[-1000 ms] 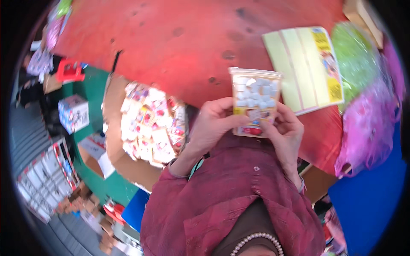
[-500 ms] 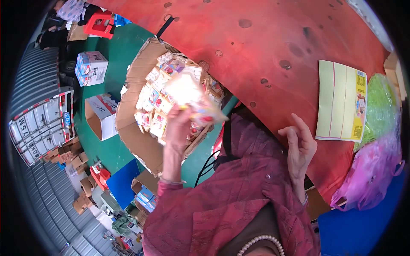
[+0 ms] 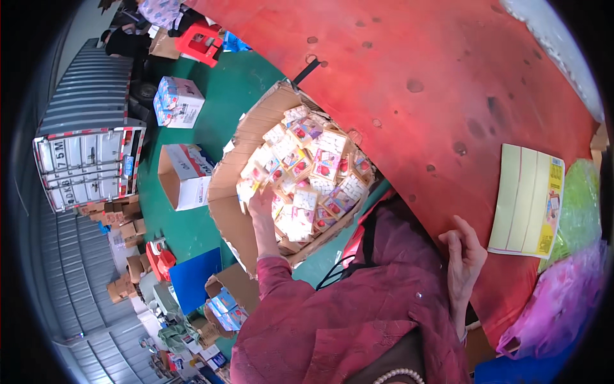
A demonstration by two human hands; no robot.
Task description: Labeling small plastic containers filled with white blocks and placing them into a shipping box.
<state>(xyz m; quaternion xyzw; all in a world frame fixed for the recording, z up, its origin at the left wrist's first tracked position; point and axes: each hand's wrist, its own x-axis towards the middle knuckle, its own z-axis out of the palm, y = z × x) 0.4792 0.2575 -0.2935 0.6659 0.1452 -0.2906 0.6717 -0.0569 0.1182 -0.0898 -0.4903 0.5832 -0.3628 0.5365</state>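
Observation:
A big open cardboard carton stands beside the red table, heaped with small clear-wrapped snack packets showing white pieces and red fruit prints. My left hand reaches into its left side. The fingers are closed on a blurred packet that lies against the pile; their tips are partly hidden. Over the table's near edge, my right hand is empty, with its index finger stretched and the others loosely bent apart. Closest to it is a stack of flat pale-yellow printed sheets or bags.
The red stained tabletop spans the upper right. Green and purple plastic bags lie at its right end. On the green floor are an open white carton, a closed box and a red stool. A truck stands far left.
My left hand has lowered from above the heap, where it held a bright packet, to the carton's left side. My right hand stays over the table edge. The whole view has shifted.

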